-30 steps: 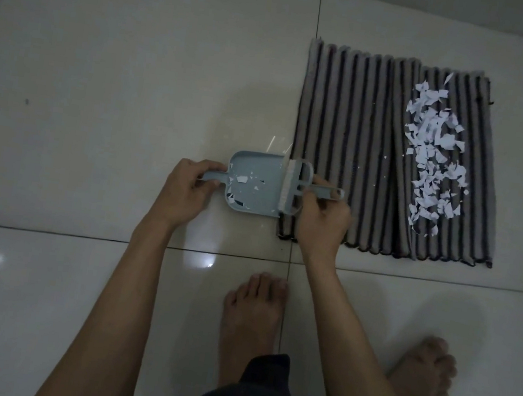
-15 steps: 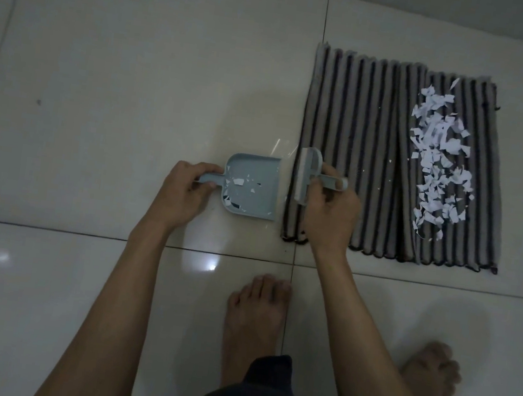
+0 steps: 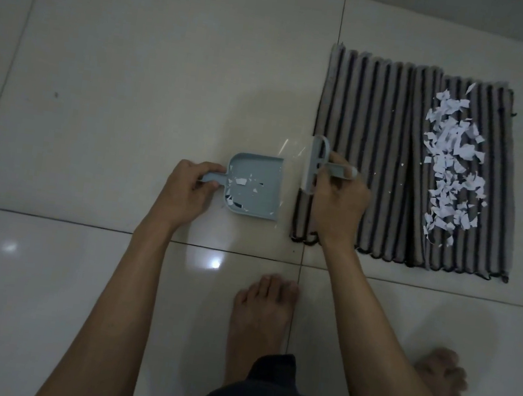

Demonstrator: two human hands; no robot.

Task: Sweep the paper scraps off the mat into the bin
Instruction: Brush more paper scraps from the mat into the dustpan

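1. One striped mat (image 3: 366, 151) is seen lying flat on the tiled floor (image 3: 103, 77), and it serves as the landmark here
2. One dense heap of white paper scraps (image 3: 450, 169), too many to count, is spread on the right part of the mat; a few stray specks are scattered nearer its middle
3. One pale blue dustpan (image 3: 255, 185) is set on the floor just beside the mat's left edge, its open mouth turned toward the mat, and a small number of scraps is held inside it
4. The dustpan's handle is gripped by the left hand (image 3: 188, 188), fingers curled round it
5. One small brush (image 3: 316, 163) of the same blue is held over the mat's left edge; its handle is gripped by the right hand (image 3: 339, 201), fingers wrapped round it
6. A narrow gap of floor is left between the brush head and the dustpan's mouth
7. Two bare feet are seen on the floor below the mat's near edge
8. No bin can be made out in the view
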